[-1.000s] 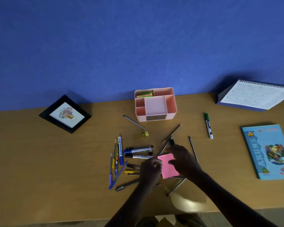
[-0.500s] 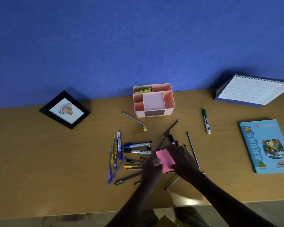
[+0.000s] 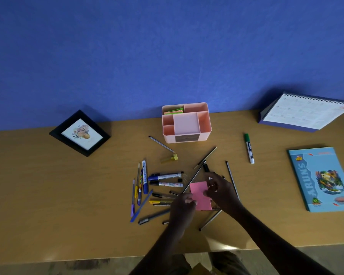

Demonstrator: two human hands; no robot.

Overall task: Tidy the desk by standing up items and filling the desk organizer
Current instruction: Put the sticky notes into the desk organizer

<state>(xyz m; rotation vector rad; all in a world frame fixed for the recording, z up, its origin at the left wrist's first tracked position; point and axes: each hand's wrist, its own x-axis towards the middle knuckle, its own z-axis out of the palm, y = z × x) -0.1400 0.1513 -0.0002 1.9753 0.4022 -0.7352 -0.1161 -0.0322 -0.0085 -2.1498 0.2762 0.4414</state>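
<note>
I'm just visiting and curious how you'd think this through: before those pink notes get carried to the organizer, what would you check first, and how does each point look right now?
1. Both hands on the pink sticky notes: ok. The left hand is at the near left corner, the right hand at the right edge.
2. Grip secure, pad lifted clear of the pens: cannot tell.
3. Free compartment in the desk organizer: ok. Several sections look empty; only the back left one holds green and orange notes.
4. Path to the organizer: ok, only flat pens lie between.
5. Organizer upright: ok.
</note>
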